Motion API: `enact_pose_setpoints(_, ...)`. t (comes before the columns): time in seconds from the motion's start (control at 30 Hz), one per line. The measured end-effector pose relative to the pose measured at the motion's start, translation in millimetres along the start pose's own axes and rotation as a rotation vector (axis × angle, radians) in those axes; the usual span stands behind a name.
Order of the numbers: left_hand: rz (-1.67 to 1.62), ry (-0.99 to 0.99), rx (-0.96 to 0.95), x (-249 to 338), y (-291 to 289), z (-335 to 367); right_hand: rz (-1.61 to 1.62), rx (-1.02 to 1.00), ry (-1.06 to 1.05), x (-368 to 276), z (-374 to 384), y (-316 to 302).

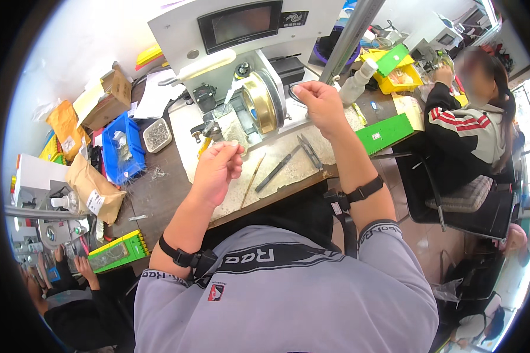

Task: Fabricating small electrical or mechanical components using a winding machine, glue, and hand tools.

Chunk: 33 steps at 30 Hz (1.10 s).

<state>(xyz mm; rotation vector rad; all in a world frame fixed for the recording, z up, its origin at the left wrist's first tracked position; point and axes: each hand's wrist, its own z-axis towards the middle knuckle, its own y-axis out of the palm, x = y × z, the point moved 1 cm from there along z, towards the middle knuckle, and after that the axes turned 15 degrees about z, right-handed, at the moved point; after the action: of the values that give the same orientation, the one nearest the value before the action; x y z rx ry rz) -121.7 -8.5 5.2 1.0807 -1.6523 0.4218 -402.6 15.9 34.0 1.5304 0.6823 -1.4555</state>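
My left hand (218, 170) is raised over the front of the bench with thumb and forefinger pinched together. A tiny pale spot shows at its fingertips; I cannot make out what it is. Out to the right of a gold-coloured drum (259, 103), my right hand (323, 106) is closed in a pinch, and anything in its fingers is too small to name. The drum belongs to a white bench machine (176, 35) with a dark screen (239, 26). Between my hands and the bench edge lie a dark flat tool (277, 169), pliers (310, 153) and a thin yellowish stick (252, 181).
Left of the machine are a dish of small parts (157, 136), a blue bin (123, 147) and a brown paper package (97, 188). At right stand a spray bottle (357, 83), a green tray (386, 134) and a yellow bin (399, 76). A co-worker (471, 123) sits beyond.
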Motion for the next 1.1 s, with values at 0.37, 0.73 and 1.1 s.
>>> enact_pose_setpoints(0.37,-0.215,0.035,0.181,-4.7,34.3,29.3,-0.167,-0.483,0.233,-3.7,18.2,34.5)
enact_pose_setpoints(0.73,-0.33,0.08,0.176,-0.4,45.3,40.4,-0.271,-0.517,0.242,-7.7,25.8,36.6)
enact_pose_setpoints(1.1,-0.075,0.2,0.203,-8.3,38.0,24.4,-0.276,-0.542,0.259,-17.7,20.7,21.6)
